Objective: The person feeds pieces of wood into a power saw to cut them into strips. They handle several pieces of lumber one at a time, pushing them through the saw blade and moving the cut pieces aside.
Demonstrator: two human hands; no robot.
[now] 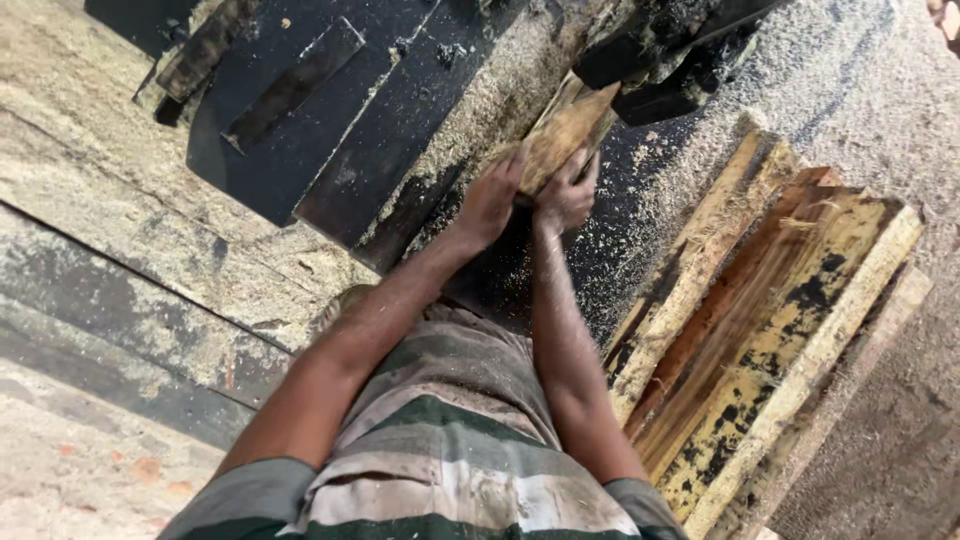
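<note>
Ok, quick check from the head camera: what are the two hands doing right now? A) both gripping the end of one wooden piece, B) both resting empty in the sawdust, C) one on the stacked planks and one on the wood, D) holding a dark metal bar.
A: the left hand and right hand sit side by side on the near end of the wooden piece, apart from the stacked planks.

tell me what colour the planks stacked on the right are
Yellowish-orange with black patches, seen in the head view: the planks lie beside the right hand.

Dark machine block [660, 50] crowds the wood piece [565, 135] above; stacked planks [770, 330] wall the right; sawdust-strewn floor [120, 180] lies open left
</note>
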